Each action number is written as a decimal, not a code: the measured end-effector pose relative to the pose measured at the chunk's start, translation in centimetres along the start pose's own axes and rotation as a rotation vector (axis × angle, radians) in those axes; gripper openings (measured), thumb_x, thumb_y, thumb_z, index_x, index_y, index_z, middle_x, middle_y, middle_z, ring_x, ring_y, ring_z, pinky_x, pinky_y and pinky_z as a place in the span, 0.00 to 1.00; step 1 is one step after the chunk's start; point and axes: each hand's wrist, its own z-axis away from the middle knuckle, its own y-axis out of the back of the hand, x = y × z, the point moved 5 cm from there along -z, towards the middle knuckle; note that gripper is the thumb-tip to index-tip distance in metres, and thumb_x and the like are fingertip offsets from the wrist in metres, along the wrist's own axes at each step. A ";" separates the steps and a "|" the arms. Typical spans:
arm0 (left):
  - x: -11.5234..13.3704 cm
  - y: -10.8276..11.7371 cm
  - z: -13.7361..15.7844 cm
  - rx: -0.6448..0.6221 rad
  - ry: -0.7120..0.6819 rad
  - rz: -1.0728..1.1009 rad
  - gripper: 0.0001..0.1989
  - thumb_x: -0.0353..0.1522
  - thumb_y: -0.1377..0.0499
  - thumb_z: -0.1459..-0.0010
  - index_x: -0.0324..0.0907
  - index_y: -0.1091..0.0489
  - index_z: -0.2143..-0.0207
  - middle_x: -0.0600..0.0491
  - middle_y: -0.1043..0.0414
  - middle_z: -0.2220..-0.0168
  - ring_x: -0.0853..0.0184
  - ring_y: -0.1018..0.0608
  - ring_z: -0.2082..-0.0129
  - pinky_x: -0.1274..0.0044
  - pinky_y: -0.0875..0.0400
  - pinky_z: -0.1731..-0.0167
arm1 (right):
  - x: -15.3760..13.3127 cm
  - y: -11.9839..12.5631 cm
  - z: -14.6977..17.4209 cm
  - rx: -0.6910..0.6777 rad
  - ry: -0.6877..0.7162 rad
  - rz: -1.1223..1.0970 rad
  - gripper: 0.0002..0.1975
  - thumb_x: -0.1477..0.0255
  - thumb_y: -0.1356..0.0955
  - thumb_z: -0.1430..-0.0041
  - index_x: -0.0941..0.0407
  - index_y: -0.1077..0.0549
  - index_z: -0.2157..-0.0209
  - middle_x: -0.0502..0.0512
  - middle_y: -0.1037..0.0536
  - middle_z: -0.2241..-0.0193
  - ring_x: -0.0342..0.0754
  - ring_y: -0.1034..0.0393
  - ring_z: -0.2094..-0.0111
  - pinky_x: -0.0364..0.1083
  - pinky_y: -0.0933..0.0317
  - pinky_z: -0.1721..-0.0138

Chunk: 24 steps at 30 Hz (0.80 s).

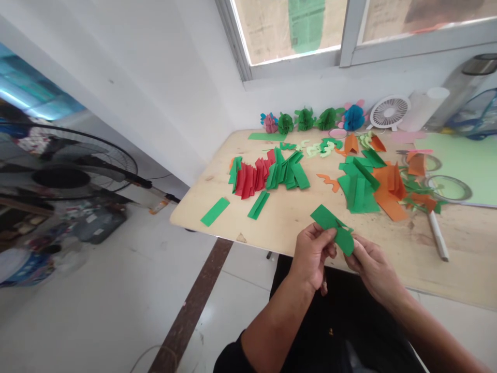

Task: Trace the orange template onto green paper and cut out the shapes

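A folded strip of green paper (325,217) is held above the front edge of the wooden table. My left hand (313,251) pinches it near the middle, thumb on top. At its right end, which has a rounded edge and a narrow slit or cut flap, the fingers of my right hand (368,259) are closed against the paper. Whether a tool is also inside my right hand is hidden. Left of my hands lie a folded green strip (258,205) and a flat green strip (215,211). Beyond them stand red folded papers (248,178) and green folded papers (287,170).
On the right are green paper pieces (359,191), orange paper (390,189), tape rolls (450,187) and a white-grey stick-like tool (438,237). Along the wall stand several paper figures (305,119) and a small white fan (389,112). A large floor fan (62,176) is left of the table.
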 end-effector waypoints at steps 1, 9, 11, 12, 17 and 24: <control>0.1 0.0 0.0 0.000 -0.002 -0.014 0.14 0.34 0.30 0.61 0.39 0.33 0.76 0.60 0.37 0.84 0.77 0.37 0.85 0.81 0.44 0.80 | 0.0 0.0 0.0 -0.003 -0.003 -0.007 0.20 0.54 0.36 0.39 0.55 0.36 0.75 0.43 0.48 0.82 0.41 0.59 0.80 0.43 0.62 0.79; 1.1 0.4 0.1 0.019 -0.076 -0.103 0.11 0.34 0.33 0.57 0.39 0.32 0.75 0.58 0.34 0.83 0.76 0.35 0.85 0.81 0.42 0.80 | -0.2 0.4 0.0 -0.040 -0.017 0.034 0.21 0.55 0.37 0.38 0.55 0.36 0.77 0.43 0.49 0.83 0.41 0.60 0.80 0.44 0.63 0.80; 1.2 0.3 0.1 0.024 -0.076 -0.113 0.12 0.35 0.33 0.58 0.38 0.32 0.75 0.57 0.33 0.83 0.76 0.34 0.84 0.80 0.41 0.80 | -0.3 0.4 0.0 -0.033 -0.022 0.025 0.21 0.54 0.37 0.38 0.55 0.36 0.76 0.43 0.48 0.83 0.41 0.60 0.81 0.44 0.63 0.80; 1.2 0.3 0.1 0.026 -0.070 -0.119 0.12 0.35 0.33 0.59 0.38 0.31 0.75 0.57 0.32 0.83 0.75 0.34 0.84 0.80 0.40 0.80 | -0.4 0.3 -0.1 -0.031 -0.022 0.012 0.21 0.54 0.37 0.38 0.55 0.35 0.76 0.43 0.48 0.83 0.41 0.60 0.81 0.44 0.63 0.80; 1.2 -0.1 0.2 0.021 -0.053 -0.140 0.11 0.34 0.33 0.59 0.37 0.31 0.76 0.55 0.31 0.84 0.75 0.33 0.85 0.80 0.40 0.80 | -0.6 0.3 -0.1 -0.043 0.007 -0.076 0.24 0.52 0.35 0.41 0.55 0.38 0.80 0.43 0.48 0.84 0.40 0.60 0.81 0.44 0.63 0.80; 1.4 -0.3 0.3 -0.016 -0.073 -0.163 0.09 0.33 0.36 0.57 0.38 0.31 0.75 0.55 0.30 0.84 0.74 0.33 0.85 0.80 0.41 0.81 | 0.5 0.8 -0.2 -0.189 -0.142 -0.247 0.19 0.57 0.34 0.39 0.56 0.34 0.76 0.41 0.49 0.85 0.38 0.62 0.83 0.43 0.63 0.80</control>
